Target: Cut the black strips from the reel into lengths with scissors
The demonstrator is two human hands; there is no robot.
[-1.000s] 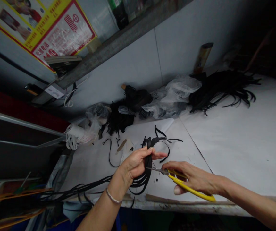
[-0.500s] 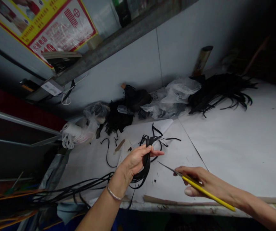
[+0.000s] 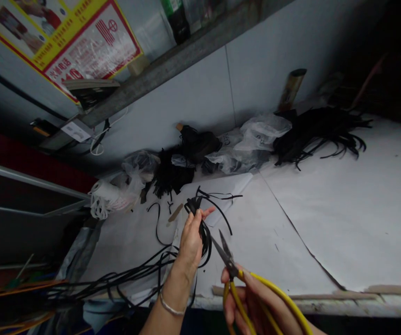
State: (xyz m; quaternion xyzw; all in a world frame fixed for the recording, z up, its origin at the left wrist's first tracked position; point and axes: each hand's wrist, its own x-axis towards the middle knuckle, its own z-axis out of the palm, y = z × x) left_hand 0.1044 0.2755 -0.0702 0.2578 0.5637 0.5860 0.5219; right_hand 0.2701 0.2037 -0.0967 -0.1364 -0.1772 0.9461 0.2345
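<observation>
My left hand (image 3: 192, 235) is closed around a looped bundle of thin black straps (image 3: 206, 239), with loose ends sticking out above the fingers toward the right. Longer black straps (image 3: 130, 272) trail off to the left from near my wrist. In my right hand (image 3: 252, 298) is a pair of scissors (image 3: 228, 260) with yellow handles. Their blades are parted and point up and left, close to the lower right side of the bundle. A silver bracelet (image 3: 170, 307) circles my left wrist.
White paper (image 3: 326, 209) covers the table. Along the wall lie clear plastic bags (image 3: 265, 132), a pile of black strips (image 3: 319, 132) and a white roll (image 3: 105, 190). A grey shelf (image 3: 200, 46) with bottles runs above. Orange cords (image 3: 18, 288) stretch at lower left.
The scissors have turned upright and moved left and down, and their blades have opened. My left hand has shifted slightly left with the strap bundle.
</observation>
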